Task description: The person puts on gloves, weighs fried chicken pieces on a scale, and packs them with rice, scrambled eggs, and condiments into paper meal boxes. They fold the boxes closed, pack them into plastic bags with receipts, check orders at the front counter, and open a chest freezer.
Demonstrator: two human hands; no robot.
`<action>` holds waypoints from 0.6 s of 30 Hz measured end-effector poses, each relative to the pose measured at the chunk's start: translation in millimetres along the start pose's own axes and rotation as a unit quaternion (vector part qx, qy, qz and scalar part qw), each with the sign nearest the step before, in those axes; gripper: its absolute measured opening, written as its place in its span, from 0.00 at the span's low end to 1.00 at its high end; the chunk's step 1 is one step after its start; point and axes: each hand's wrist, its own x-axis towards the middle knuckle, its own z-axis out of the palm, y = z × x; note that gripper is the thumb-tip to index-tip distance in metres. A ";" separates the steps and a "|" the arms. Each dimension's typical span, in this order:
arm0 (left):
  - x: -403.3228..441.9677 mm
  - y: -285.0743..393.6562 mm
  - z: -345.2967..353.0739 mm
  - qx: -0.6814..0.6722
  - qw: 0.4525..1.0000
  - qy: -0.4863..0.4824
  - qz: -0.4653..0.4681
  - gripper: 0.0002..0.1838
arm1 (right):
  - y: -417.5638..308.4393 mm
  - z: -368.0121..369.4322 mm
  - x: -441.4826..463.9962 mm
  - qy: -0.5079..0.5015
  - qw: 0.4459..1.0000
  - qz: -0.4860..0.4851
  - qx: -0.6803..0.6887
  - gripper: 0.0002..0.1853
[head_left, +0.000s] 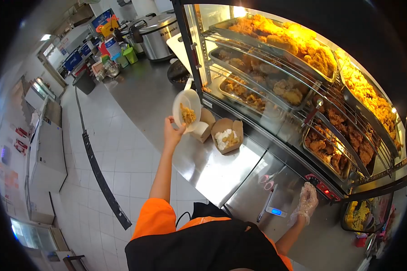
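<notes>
Black apron [199, 250] cloth was seen nearest, while a tilted bowl [191, 98] of food [187, 114] was clamped in the left hand [172, 132] near an open box [236, 128] on the worktop [142, 106], steadiness seemingly being needed, and the right hand [305, 199]'s grip could not be told.

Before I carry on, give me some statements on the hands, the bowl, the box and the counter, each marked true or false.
1. The left hand holds a pale bowl with food in it. True.
2. The open cardboard box is empty. False: it has white food and browned pieces in it.
3. The right hand wears a clear glove. True.
4. The right hand is gripping the pink-handled scissors. False: they lie on the counter, apart from that hand.
5. The device with the lit blue display is nearer the left hand than the right. False: it is nearer the right.
</notes>
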 end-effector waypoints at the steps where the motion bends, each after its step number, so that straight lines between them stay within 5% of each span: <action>1: -3.1 10.3 1.1 0.039 0.999 -0.024 0.013 0.23 | -6.9 4.6 0.6 0.003 1.000 0.021 0.000 0.10; 3: -9.0 32.7 3.9 0.099 0.992 -0.079 -0.006 0.26 | -20.6 13.7 2.5 -0.001 1.000 -0.008 -0.030 0.08; 6: -12.6 46.2 8.4 0.222 0.967 -0.081 0.098 0.24 | -43.2 32.1 12.9 -0.020 0.985 -0.116 -0.125 0.07; 10: -14.2 65.2 -1.7 0.217 0.961 -0.066 0.155 0.27 | -91.4 74.1 54.1 -0.027 0.961 -0.226 -0.155 0.10; 14: -24.3 87.3 -17.2 0.026 0.995 -0.091 -0.014 0.23 | -158.8 122.1 92.4 0.109 0.832 -0.467 -0.278 0.12; 16: -34.8 82.9 -20.4 -0.099 0.988 -0.120 -0.015 0.20 | -163.6 133.3 106.6 0.114 0.822 -0.458 -0.319 0.11; 18: -53.2 88.3 -17.1 -0.175 0.946 -0.243 -0.121 0.18 | -159.7 130.4 119.2 0.123 0.798 -0.479 -0.344 0.09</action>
